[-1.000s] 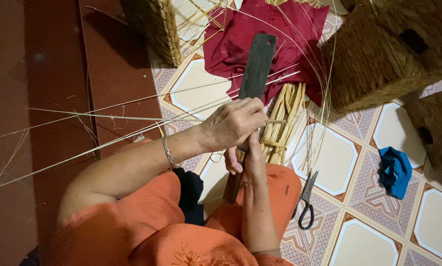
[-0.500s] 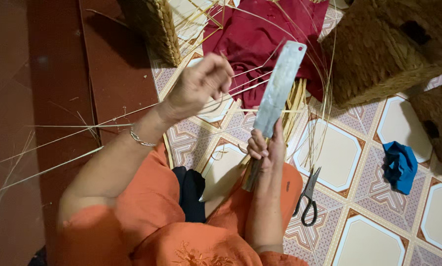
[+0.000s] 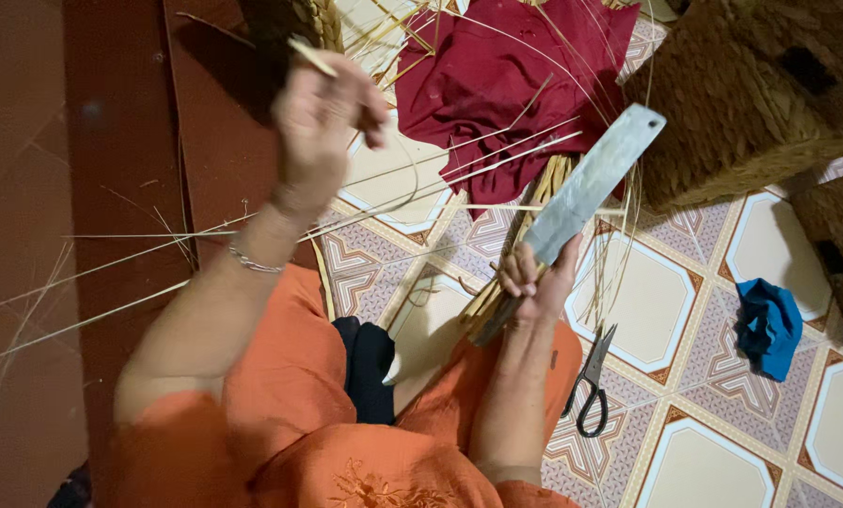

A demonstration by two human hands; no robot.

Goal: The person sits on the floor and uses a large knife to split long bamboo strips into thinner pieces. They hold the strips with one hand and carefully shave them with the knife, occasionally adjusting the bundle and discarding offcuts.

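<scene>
Change since the frame half a second back: left hand (image 3: 320, 118) has risen further up and away from the body, drawing its strip with it; the blade has tilted more to the right.

Left fingers (image 3: 341, 89) closed in a pinch on a thin pale straw-coloured reed strip (image 3: 310, 56); its short end sticks out above the knuckles. A thin silver bracelet (image 3: 252, 261) sits on that wrist.

Right fingers (image 3: 518, 276) clamped around the dark handle of a broad flat grey metal cleaver (image 3: 586, 188). Blade points up and to the right, with a small hole near its far corner.

Under the blade: a bundle of yellow reed strips (image 3: 511, 273) lying on the patterned tiled floor (image 3: 647, 301). Loose long strips fan out leftward across the dark red floor.

Beyond the hands: a crumpled dark red cloth (image 3: 506, 75). Upper right: a brown woven basket (image 3: 741, 103). Right of the forearm: black-handled scissors (image 3: 590, 381) on the tiles. Further right: a folded blue cloth (image 3: 767, 325).
</scene>
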